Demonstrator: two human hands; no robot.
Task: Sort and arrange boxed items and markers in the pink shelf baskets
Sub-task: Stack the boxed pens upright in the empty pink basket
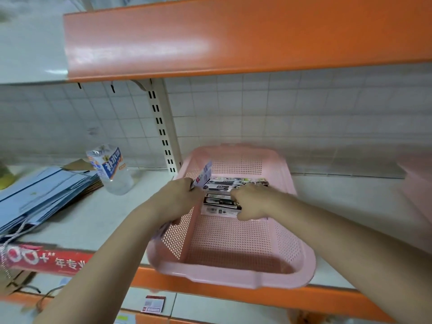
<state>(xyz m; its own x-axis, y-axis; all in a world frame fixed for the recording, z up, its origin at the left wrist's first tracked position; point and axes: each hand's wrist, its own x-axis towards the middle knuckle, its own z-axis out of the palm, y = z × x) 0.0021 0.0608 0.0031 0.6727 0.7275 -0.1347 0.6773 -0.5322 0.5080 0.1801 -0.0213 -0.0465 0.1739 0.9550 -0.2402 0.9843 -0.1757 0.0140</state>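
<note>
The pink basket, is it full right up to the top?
No, the pink basket holds only a few boxes at its far end; its near half is bare.

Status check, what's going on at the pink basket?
Left hand grips a box at the basket wall. Right hand on the flat boxes. Nothing in the way.

On the plastic bottle (109, 169), its blue-and-orange label carries large Chinese characters, blurred. On the red banner (44, 259), you read "年专业" upside down. Print on the boxes (222, 199) is illegible.
</note>
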